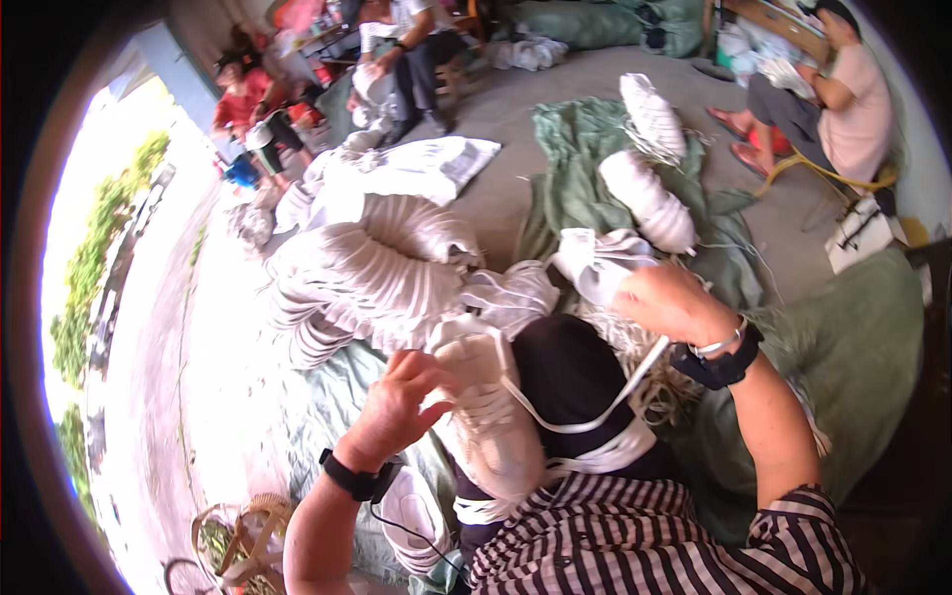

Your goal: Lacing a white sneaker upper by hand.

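Observation:
A white lace-up shoe (pixel 486 421) lies across my lap, its laces partly threaded, beside my dark-clad knee (pixel 565 372). At the shoe's left edge is my left hand (pixel 402 407), fingers curled in; what is between the fingertips is hidden. My right hand (pixel 674 302) is raised to the right, closed on a white shoelace (pixel 570 428). That lace runs from the shoe in a slack loop over my knee and up past my right wrist. Just beyond my right hand lies a white shoe upper (pixel 600 263), partly covered by the hand.
Long stacked rows of white shoe uppers (pixel 367 268) curve in front of me. More bundles (pixel 650 203) lie on green sheeting (pixel 575 139). Loose laces (pixel 664 392) hang by my right knee; a white shoe (pixel 415 521) sits at lower left. Several seated people work farther off.

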{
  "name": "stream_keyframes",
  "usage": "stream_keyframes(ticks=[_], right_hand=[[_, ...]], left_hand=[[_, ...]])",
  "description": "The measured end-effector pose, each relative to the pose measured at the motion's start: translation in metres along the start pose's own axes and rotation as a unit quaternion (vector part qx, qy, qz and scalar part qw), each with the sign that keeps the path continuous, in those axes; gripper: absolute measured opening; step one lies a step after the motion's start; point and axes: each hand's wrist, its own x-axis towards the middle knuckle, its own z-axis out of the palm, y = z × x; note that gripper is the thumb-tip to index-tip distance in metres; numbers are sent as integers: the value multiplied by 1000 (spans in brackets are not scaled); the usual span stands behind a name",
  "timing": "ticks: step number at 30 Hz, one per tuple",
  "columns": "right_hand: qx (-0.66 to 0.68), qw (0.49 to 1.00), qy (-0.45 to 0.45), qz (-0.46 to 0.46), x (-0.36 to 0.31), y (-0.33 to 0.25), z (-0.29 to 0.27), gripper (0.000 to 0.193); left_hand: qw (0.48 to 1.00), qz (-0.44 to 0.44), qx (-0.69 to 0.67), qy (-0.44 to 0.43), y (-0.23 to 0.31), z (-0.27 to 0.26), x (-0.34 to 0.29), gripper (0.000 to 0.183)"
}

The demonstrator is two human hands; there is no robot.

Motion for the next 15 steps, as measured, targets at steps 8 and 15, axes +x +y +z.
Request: stream_keyframes(ticks=[8, 15], right_hand=[[430, 868, -188, -165, 59, -94, 53, 17], [245, 942, 41, -225, 80, -133, 105, 11]], left_hand=[[1000, 11, -5, -28, -24, -28, -10, 31], [999, 21, 30, 3, -33, -16, -12, 27]])
